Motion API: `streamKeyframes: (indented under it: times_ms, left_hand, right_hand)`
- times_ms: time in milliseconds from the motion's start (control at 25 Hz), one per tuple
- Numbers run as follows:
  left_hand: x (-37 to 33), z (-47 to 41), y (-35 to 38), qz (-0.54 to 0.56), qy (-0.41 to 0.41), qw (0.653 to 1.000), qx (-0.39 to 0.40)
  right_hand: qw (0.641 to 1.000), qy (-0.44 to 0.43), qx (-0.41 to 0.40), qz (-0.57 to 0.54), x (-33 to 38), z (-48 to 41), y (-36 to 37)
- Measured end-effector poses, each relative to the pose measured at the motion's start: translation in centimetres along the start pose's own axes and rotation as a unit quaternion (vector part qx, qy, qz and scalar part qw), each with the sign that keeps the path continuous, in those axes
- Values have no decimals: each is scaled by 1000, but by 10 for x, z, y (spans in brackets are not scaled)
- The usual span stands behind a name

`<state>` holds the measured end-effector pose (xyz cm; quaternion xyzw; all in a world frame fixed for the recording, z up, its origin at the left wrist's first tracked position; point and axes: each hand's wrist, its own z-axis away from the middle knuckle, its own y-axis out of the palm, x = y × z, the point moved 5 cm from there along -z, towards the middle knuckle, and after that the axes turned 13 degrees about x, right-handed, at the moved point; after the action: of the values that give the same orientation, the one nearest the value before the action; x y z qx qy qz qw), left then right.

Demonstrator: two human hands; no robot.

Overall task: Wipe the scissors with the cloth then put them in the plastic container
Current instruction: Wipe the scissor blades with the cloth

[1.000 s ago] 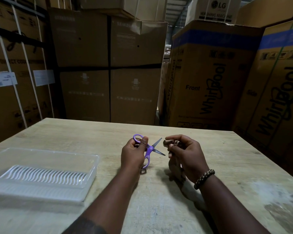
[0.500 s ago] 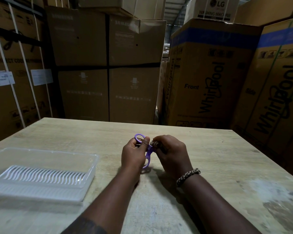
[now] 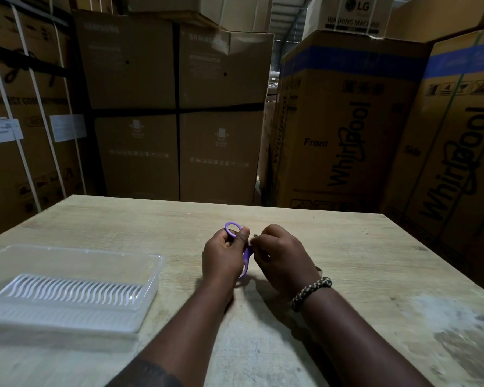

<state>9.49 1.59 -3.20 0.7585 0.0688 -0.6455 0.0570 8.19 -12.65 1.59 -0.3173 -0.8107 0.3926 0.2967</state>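
The right hand (image 3: 284,258), clear of the blades a second ago, is now closing over them, fingers curled on the barely visible cloth (image 3: 254,236). The left hand (image 3: 225,255) is gripping the scissors (image 3: 246,255) by their purple handles just above the table (image 3: 361,261). So the wiping is getting underway, and the plastic container (image 3: 155,275) is waiting well off to the left.

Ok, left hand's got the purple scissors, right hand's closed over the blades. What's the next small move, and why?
Probably draw the right hand outward along the blades while the left hand grips the scissors by the handles. The right hand's fingers wrap the blades, with only a scrap of cloth showing, so wiping looks unfinished; the plastic container can wait.
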Motion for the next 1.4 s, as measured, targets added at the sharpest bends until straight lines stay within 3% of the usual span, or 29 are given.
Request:
streamKeyframes:
  times_ms: [360, 1080, 1400]
  left_hand:
    - [0, 1, 0, -10, 1, 1000, -12]
    - [1, 0, -3, -30, -23, 998, -44]
    - [-1, -1, -4, -29, -24, 998, -46]
  right_hand:
    - [999, 35, -41, 5, -7, 2, -10]
    - [998, 12, 1, 61, 10, 8, 2]
    - [999, 11, -31, 17, 5, 9, -7]
